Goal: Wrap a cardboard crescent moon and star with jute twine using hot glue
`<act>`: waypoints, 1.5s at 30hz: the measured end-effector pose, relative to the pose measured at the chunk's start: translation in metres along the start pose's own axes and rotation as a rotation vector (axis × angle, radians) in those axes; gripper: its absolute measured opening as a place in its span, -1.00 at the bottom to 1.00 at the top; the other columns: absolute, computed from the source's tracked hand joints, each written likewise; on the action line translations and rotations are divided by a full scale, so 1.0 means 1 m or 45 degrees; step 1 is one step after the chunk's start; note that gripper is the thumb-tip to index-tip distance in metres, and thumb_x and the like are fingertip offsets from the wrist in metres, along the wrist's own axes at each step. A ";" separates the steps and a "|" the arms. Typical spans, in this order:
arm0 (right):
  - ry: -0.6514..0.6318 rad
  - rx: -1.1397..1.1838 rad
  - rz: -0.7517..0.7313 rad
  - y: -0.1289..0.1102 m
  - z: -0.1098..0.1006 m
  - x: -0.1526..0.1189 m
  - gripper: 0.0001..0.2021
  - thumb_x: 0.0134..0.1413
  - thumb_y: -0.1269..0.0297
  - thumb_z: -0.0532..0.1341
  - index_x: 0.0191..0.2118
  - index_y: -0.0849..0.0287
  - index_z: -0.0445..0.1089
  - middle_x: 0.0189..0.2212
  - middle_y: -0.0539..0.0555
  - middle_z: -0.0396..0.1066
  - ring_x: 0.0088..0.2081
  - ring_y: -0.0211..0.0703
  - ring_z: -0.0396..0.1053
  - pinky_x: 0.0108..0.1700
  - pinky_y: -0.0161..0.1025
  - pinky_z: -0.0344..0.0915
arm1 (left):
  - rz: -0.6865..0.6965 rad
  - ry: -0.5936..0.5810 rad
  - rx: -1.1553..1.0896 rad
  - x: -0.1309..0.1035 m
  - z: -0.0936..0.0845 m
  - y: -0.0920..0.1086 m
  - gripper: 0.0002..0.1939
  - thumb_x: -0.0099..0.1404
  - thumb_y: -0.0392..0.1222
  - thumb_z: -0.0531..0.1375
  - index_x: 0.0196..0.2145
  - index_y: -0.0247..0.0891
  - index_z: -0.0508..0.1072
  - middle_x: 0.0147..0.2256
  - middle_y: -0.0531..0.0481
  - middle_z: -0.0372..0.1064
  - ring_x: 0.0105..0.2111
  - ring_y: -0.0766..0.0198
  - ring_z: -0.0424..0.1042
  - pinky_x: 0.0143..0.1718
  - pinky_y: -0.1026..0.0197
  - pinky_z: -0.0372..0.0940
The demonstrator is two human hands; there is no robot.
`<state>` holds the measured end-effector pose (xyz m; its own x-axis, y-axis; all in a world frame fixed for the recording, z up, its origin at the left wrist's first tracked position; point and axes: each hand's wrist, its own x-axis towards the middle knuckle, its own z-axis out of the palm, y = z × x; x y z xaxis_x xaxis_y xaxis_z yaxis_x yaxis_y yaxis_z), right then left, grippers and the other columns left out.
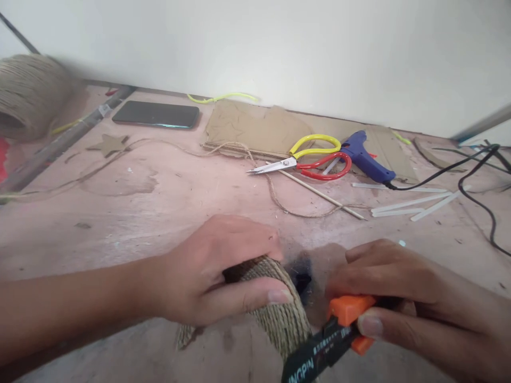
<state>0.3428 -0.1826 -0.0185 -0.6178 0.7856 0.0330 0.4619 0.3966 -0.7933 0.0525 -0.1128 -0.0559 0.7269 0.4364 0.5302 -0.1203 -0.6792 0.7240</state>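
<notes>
My left hand [223,271] is closed round a curved band wrapped in rows of twine [279,319], thumb on its face and fingers behind its upper edge. My right hand [399,298] grips an orange-and-black tool [331,335] with white lettering; its kind is not clear. The tool's black body slants down to the left and overlaps the band's lower right side. Whether the two touch I cannot tell. A small dark blue patch [303,282] shows between the hands, too blurred to name.
Beyond my hands lie scissors [295,164], a blue glue gun [369,159] with its cord [431,180], glue sticks [415,205], a thin wooden stick [319,192] and cardboard [255,127]. Further left are a phone [155,115], a cardboard star [108,144] and a twine spool [35,96].
</notes>
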 end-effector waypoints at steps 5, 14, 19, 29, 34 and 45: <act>-0.126 0.050 0.037 0.002 -0.008 -0.004 -0.71 0.49 -0.11 0.25 -0.07 -0.15 0.69 -0.24 0.00 0.73 -0.27 -0.05 0.63 -0.24 -0.22 0.51 | 0.009 0.009 -0.067 0.002 -0.002 0.001 -0.75 0.59 -0.09 0.31 -0.24 -0.16 0.38 -0.46 0.12 0.31 -0.48 0.31 0.29 -0.42 0.25 0.26; -0.066 0.023 0.069 0.005 -0.008 -0.003 -0.68 0.50 -0.13 0.25 -0.08 -0.09 0.68 -0.21 -0.01 0.74 -0.25 -0.09 0.65 -0.29 -0.25 0.46 | -0.001 0.013 -0.133 0.001 -0.004 0.000 -0.73 0.54 -0.12 0.36 -0.26 -0.18 0.37 -0.45 0.12 0.27 -0.47 0.32 0.24 -0.42 0.24 0.24; -0.075 0.002 0.050 0.005 -0.007 -0.001 -0.65 0.54 -0.13 0.20 -0.13 -0.12 0.67 -0.27 -0.03 0.72 -0.36 -0.13 0.60 -0.31 -0.25 0.49 | -0.025 -0.014 -0.131 -0.001 -0.004 0.002 -0.75 0.55 -0.14 0.33 -0.26 -0.18 0.36 -0.46 0.12 0.28 -0.47 0.30 0.26 -0.42 0.23 0.25; -0.045 -0.035 0.018 0.009 -0.010 -0.007 -0.79 0.48 -0.05 0.30 -0.01 -0.20 0.67 -0.16 -0.07 0.75 -0.20 -0.09 0.67 -0.23 -0.26 0.53 | -0.091 -0.040 -0.153 0.003 -0.004 0.003 -0.74 0.57 -0.12 0.31 -0.28 -0.17 0.36 -0.46 0.12 0.31 -0.47 0.31 0.30 -0.40 0.25 0.26; -0.053 -0.073 0.007 0.013 -0.012 -0.008 -0.79 0.46 -0.05 0.33 0.07 -0.28 0.65 -0.11 -0.10 0.76 -0.14 -0.07 0.69 -0.25 -0.24 0.51 | -0.096 -0.050 -0.147 0.002 -0.005 0.004 -0.72 0.60 -0.10 0.29 -0.29 -0.17 0.37 -0.47 0.11 0.31 -0.48 0.30 0.31 -0.40 0.25 0.28; -0.135 0.048 0.043 0.016 -0.017 -0.007 -0.67 0.51 -0.17 0.26 -0.05 -0.13 0.69 -0.20 0.01 0.74 -0.29 -0.11 0.62 -0.24 -0.21 0.45 | -0.023 -0.019 -0.154 0.003 -0.004 0.002 -0.75 0.58 -0.14 0.33 -0.29 -0.15 0.41 -0.48 0.10 0.36 -0.50 0.28 0.36 -0.43 0.24 0.32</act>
<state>0.3651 -0.1735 -0.0212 -0.6673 0.7426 -0.0572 0.4608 0.3513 -0.8151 0.0520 -0.1105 -0.0516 0.7395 0.4384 0.5109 -0.1876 -0.5947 0.7818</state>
